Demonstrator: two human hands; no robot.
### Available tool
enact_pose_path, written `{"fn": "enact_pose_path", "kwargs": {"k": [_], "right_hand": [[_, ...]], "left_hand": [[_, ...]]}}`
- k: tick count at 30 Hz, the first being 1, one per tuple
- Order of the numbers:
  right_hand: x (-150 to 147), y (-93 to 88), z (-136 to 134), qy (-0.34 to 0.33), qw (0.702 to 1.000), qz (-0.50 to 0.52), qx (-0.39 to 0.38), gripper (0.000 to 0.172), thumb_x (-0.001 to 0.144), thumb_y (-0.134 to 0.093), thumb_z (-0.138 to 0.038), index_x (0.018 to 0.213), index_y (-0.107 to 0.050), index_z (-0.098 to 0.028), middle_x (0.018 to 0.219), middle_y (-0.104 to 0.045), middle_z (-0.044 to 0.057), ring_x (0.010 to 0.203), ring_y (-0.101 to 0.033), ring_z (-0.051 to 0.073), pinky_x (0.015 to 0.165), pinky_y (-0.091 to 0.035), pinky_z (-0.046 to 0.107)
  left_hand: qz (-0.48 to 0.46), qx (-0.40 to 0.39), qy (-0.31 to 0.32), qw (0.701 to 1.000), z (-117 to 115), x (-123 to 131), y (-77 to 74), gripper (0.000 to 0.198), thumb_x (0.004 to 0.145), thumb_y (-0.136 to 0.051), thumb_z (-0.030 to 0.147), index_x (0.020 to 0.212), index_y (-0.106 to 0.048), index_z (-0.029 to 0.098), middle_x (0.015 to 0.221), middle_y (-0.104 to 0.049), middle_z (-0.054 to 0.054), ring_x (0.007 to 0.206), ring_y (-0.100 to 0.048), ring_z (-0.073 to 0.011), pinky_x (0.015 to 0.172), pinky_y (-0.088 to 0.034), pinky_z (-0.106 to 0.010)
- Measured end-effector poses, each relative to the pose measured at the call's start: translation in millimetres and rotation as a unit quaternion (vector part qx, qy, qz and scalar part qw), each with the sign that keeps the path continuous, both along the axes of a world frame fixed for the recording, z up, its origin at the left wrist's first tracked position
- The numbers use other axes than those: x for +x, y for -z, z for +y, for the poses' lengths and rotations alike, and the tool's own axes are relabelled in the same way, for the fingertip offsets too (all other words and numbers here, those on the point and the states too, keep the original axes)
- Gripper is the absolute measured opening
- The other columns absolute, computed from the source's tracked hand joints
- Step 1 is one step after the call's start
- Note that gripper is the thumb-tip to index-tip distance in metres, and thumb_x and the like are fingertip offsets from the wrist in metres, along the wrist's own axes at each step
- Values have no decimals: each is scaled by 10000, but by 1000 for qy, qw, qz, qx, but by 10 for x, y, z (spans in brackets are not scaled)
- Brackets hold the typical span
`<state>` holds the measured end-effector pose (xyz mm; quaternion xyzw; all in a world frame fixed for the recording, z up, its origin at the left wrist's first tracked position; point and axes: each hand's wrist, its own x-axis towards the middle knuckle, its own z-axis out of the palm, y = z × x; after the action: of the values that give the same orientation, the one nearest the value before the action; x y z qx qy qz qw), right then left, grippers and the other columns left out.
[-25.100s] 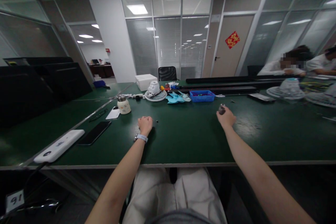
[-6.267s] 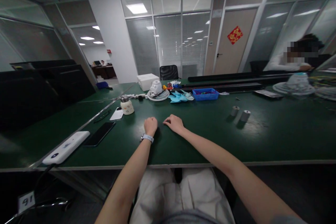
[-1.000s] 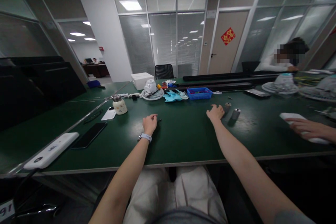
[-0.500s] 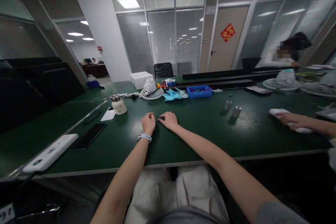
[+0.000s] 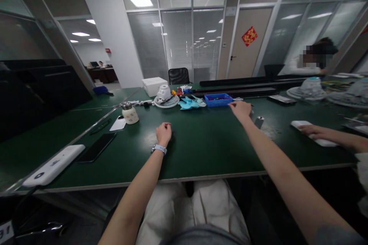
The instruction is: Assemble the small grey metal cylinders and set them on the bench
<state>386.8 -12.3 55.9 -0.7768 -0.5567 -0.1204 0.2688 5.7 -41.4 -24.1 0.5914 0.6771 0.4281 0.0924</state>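
Observation:
My left hand [image 5: 163,134], with a watch [image 5: 159,149] on its wrist, rests on the green table [image 5: 201,145], fingers curled together; whatever they hold is too small to make out. Reaching forward and right, my right hand [image 5: 242,111] has its fingertips pressed together beside the right end of a blue plastic tray [image 5: 219,102]. Small dark items lie in that tray. I cannot make out anything in the right fingers. A silver metal cylinder [image 5: 259,122] stands just right of my right wrist; a second one is mostly hidden behind this hand.
Light-blue fan blades [image 5: 189,103], a white fan part [image 5: 164,92] and a white box [image 5: 154,86] sit at the back. On the left are a jar [image 5: 130,114], a phone [image 5: 97,147] and a white device [image 5: 54,165]. Another person's hand [image 5: 314,131] rests on a white object at right.
My right hand has moved away from my left hand, forward and right to the tray. The small dark piece seen at its fingers earlier no longer shows. My left hand has stayed put.

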Motion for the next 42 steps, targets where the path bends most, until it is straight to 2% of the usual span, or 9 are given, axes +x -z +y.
{"fn": "enact_pose_path", "kwargs": {"k": [4, 8, 18, 24, 28, 32, 38, 40, 42], "right_hand": [[679, 81, -94, 78, 995, 23, -51, 328, 857, -572, -398, 1039, -732, -177, 992, -675, 172, 942, -612, 281, 786, -415, 378], [882, 166, -141, 109, 991, 52, -62, 303, 835, -596, -397, 1036, -732, -216, 1010, -679, 152, 952, -620, 284, 759, -445, 365], [904, 191, -102, 110, 988, 91, -53, 324, 836, -587, -386, 1026, -730, -165, 996, -666, 202, 944, -624, 303, 771, -478, 407], [941, 171, -88, 131, 981, 107, -99, 399, 833, -550, -472, 1067, -715, -193, 1083, -641, 204, 1002, -603, 335, 808, -458, 458], [1004, 301, -227, 125, 985, 76, -88, 663, 786, -485, -665, 1233, -621, -195, 1172, -610, 198, 1104, -547, 375, 920, -370, 552], [1085, 524, -460, 98, 989, 89, -70, 878, 686, -568, -714, 1358, -490, -154, 1224, -582, 203, 1091, -560, 354, 868, -442, 474], [1071, 648, -553, 74, 988, 114, -68, 512, 716, -683, -417, 1152, -642, -152, 1063, -667, 134, 934, -628, 259, 748, -478, 321], [927, 662, -518, 52, 993, 104, -35, 478, 719, -679, -407, 1122, -654, -151, 1017, -678, 129, 911, -633, 258, 749, -476, 328], [652, 681, -471, -17, 994, 105, 7, 482, 717, -680, -425, 1129, -647, -178, 1001, -682, 107, 902, -635, 245, 774, -477, 336]], "left_hand": [[2, -4, -3, 1000, 0, 1, -4, 289, 861, -435, 282, 984, -689, 219, 925, -714, -70, 901, -626, -214, 846, -447, -329], [14, 1, 0, 1000, 4, -9, 11, 297, 862, -425, 282, 981, -688, 211, 923, -714, -75, 886, -629, -216, 844, -447, -334], [13, -8, -3, 1000, 24, -7, 22, 294, 852, -429, 285, 971, -692, 225, 931, -718, -66, 883, -637, -216, 823, -458, -324], [18, -11, -7, 1000, 27, -8, 31, 284, 849, -440, 296, 962, -692, 233, 914, -718, -64, 874, -639, -218, 810, -457, -321], [16, -12, -1, 1000, 25, -2, 32, 286, 853, -435, 296, 964, -691, 236, 922, -717, -63, 870, -637, -219, 800, -458, -325], [20, -17, 4, 1000, 21, 11, 26, 272, 850, -449, 301, 956, -693, 244, 923, -716, -57, 870, -637, -219, 798, -455, -325], [16, -10, 2, 1000, 16, -1, 30, 270, 846, -461, 281, 959, -700, 224, 907, -715, -56, 864, -637, -203, 781, -451, -295], [14, 2, 7, 1000, 21, 6, 29, 272, 850, -459, 272, 956, -703, 216, 902, -714, -54, 852, -633, -196, 787, -446, -295], [12, 22, 32, 999, 20, 33, 19, 274, 860, -458, 275, 956, -706, 209, 874, -712, -50, 828, -623, -187, 800, -439, -300]]}}
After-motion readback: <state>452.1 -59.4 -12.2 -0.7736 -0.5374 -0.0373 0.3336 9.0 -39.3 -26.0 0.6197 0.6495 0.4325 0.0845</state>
